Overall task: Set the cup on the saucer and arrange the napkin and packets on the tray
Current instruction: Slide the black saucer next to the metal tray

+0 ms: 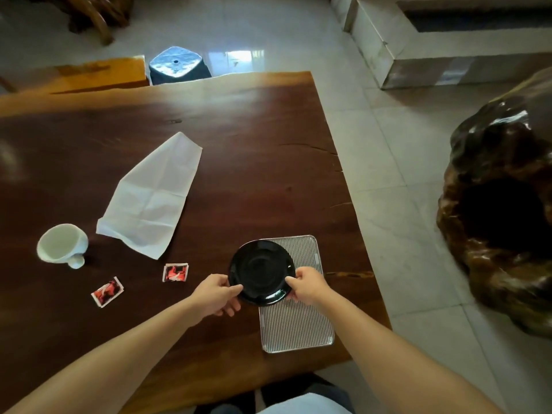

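Barely begun: left hand (pixel 216 294) and right hand (pixel 307 285) pinch the glossy black round saucer (pixel 261 271) over the ribbed metal tray (pixel 295 324), at its far-left corner. The white ceramic cup (pixel 61 245), white cloth napkin (pixel 152 198) and red packets (pixel 175 272) lie leftward on the dark wooden desk (pixel 254 144).

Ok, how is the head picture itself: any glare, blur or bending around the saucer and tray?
Head view: dim overall, with a pale sheen across the far part of the table. Head view: small glints on the near rim of the black saucer, whose centre is nearly featureless. Head view: wide-angle bending curves the table's edges. Head view: the tray ribs read clearly, while the cup is slightly soft.
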The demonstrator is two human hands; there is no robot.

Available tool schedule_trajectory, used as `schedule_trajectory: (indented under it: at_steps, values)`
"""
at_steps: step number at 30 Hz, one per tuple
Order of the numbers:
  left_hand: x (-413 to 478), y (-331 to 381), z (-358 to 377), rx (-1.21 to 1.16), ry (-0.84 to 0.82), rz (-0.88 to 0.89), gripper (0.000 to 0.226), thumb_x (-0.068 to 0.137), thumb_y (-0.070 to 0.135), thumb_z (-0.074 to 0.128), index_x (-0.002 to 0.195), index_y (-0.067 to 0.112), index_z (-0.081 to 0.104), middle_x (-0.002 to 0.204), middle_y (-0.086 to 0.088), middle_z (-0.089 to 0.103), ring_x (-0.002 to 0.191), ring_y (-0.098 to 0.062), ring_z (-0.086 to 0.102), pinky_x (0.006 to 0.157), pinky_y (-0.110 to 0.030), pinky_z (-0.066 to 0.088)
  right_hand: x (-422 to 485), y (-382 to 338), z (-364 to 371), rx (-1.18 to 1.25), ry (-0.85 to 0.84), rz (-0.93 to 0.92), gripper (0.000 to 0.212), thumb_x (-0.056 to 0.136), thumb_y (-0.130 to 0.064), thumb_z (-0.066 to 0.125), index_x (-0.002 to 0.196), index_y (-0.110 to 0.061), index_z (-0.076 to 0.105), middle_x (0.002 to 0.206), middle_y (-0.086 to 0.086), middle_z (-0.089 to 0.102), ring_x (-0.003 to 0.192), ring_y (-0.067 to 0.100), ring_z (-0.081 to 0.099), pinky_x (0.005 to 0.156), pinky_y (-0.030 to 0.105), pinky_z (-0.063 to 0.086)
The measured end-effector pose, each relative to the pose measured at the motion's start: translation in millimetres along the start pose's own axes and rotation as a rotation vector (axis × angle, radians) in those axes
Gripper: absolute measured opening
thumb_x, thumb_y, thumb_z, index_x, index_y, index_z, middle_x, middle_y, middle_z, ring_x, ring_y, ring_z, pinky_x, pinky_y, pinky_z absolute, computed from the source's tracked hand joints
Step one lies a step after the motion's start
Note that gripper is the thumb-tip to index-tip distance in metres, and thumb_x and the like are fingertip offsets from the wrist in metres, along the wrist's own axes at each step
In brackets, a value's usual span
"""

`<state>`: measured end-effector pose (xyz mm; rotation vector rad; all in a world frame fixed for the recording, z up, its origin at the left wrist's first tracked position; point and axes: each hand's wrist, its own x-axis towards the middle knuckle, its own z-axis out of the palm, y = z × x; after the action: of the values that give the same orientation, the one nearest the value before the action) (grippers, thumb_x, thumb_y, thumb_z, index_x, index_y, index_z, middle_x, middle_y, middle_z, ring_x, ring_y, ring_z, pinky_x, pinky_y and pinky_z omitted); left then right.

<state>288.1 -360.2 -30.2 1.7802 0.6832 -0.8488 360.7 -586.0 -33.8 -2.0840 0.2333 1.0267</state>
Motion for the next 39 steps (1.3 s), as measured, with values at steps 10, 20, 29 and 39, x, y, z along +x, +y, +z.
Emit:
schedule_trajectory:
  at_steps: [10,20,29,39]
  values:
    - [-5.4,-4.1,2.0,-0.023,0.042,-0.038,0.017,0.099,0.027,0.061,0.096,0.011,0.066,0.071,-0.004,0.077,0.062,-0.015,0.069,0.052,-0.023,0.047,1.4,2.5,7.5,-0.003,-0.053,0.030,0.016,0.100,-0.018,0.055,0.099,-0.003,0.062,0.073,0.007,0.067,0.051,0.007,0.061,0.041,0.014,0.042]
    - [-8.5,-44.4,-19.9,-0.049,0.073,-0.145,0.018,0.099,0.026,0.061,0.095,0.009,0.065,0.071,-0.004,0.076,0.062,-0.015,0.069,0.051,-0.023,0.046,16.1,2.8,62.6,-0.005,-0.083,0.049,0.013,0.099,-0.018,0.057,0.093,-0.007,0.062,0.078,0.006,0.068,0.064,0.011,0.069,0.054,0.022,0.055]
    - [-7.8,-77.3,-43.0,-0.079,0.119,-0.209,0.023,0.099,0.024,0.060,0.106,0.002,0.064,0.077,-0.009,0.076,0.066,-0.019,0.070,0.052,-0.024,0.047,20.5,-3.9,101.3,-0.094,-0.138,0.039,0.018,0.099,-0.026,0.057,0.087,-0.013,0.053,0.070,0.004,0.073,0.040,0.004,0.056,0.040,0.018,0.040]
    - [7.5,-100.1,-41.5,-0.080,0.144,-0.217,0.021,0.100,0.023,0.060,0.102,0.003,0.064,0.075,-0.009,0.076,0.065,-0.019,0.071,0.052,-0.025,0.047,30.9,-5.3,123.8,-0.174,-0.072,0.129,0.033,0.097,-0.026,0.062,0.067,-0.013,0.052,0.060,0.003,0.071,0.038,0.000,0.058,0.042,0.014,0.041]
